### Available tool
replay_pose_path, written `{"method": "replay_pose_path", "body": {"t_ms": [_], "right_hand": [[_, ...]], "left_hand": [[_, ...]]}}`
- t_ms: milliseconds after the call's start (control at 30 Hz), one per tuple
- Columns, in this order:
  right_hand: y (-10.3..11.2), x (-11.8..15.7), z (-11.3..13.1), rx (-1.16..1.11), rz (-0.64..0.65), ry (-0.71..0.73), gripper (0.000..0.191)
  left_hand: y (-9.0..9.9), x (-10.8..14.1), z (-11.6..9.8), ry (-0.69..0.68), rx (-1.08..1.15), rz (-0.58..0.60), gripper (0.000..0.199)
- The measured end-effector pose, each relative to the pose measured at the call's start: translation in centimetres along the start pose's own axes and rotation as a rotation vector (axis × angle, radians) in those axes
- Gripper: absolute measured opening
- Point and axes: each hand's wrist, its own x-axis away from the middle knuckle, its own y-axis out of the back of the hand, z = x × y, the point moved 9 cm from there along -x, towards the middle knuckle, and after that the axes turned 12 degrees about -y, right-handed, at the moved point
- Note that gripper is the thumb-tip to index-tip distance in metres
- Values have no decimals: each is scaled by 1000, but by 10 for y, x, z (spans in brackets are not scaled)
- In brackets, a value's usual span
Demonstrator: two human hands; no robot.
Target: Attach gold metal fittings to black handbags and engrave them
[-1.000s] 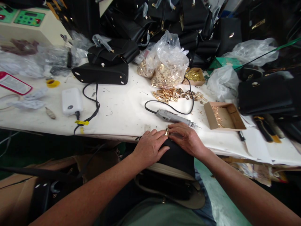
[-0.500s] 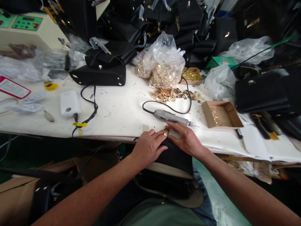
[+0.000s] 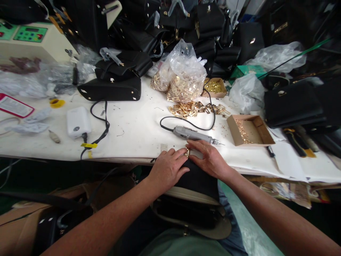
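Note:
A black handbag [image 3: 198, 181] lies across my lap, its lower part open toward me and its far edge against the table's front. At that far edge sits a small gold metal plate [image 3: 187, 153]. My left hand [image 3: 169, 165] presses on the bag with its fingertips at the plate's left side. From the right, my right hand [image 3: 207, 158] pinches around the same plate with thumb and fingers. Just beyond my hands lies a grey electric screwdriver [image 3: 190, 133] on the white table, its bit pointing right. The plate's underside is hidden.
Gold plates [image 3: 186, 108] lie loose behind the screwdriver, below a clear bag of fittings [image 3: 186, 76]. To the right stands a cardboard box [image 3: 259, 131] holding tiny screws. A white power unit [image 3: 78, 122] and a black handbag [image 3: 112, 89] are at left. The screwdriver's cable [image 3: 197, 127] loops behind it.
My view has shifted slightly, so the table's things appear a little lower and further left. Both hands stay at the gold plate, with only small finger movement.

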Motion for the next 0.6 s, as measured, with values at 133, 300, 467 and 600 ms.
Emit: {"method": "replay_pose_path", "body": {"t_ms": [133, 300, 467, 600], "right_hand": [[-2, 0, -2, -11, 4, -6, 52], [-2, -2, -4, -27, 0, -23, 50], [1, -2, 7, 24, -16, 13, 28], [4, -1, 6, 184, -16, -107, 27]], "left_hand": [[-1, -1, 0, -1, -18, 31, 36], [0, -1, 0, 5, -20, 17, 35], [0, -1, 1, 5, 3, -1, 34], [-1, 0, 2, 1, 0, -4, 34]]}}
